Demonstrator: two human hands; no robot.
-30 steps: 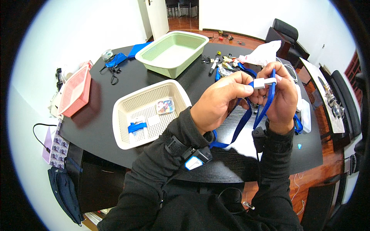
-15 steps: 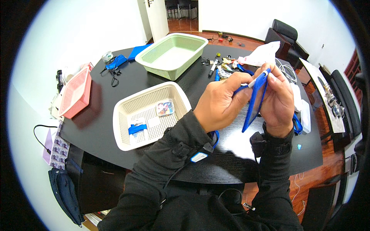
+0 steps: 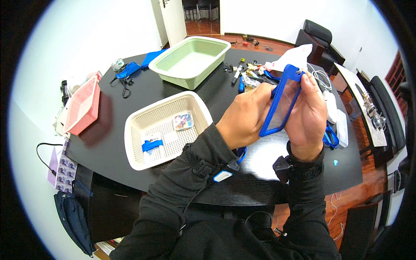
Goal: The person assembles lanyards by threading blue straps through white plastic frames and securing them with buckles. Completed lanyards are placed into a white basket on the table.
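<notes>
Both my hands hold a blue-edged clear badge holder [image 3: 284,104] in the air above the right side of the table. My left hand [image 3: 245,115] is closed, its thumb and fingers pinching the holder's left side. At the top corner, near a small pale clip, my right hand's [image 3: 308,115] fingers grip it, and the palm lies behind the clear panel. Left of my hands stands a cream perforated basket [image 3: 194,104]. Inside are a small clear box with colourful contents [image 3: 183,121] and a folded blue strap [image 3: 152,145]. Below my left wrist lies a white, blue-edged tag [image 3: 222,176].
A green basket [image 3: 208,71] stands at the back, a pink basket [image 3: 84,104] at the left. Several small items, a white bag [image 3: 291,58] and a white cable [image 3: 320,80] lie beyond my hands. A blue lanyard [image 3: 330,138] rests beside a clear box [image 3: 342,130] at the right.
The badge holder has turned from nearly edge-on, so more of its clear panel faces me. My right hand has opened out somewhat behind it. The baskets have not moved on the table.
</notes>
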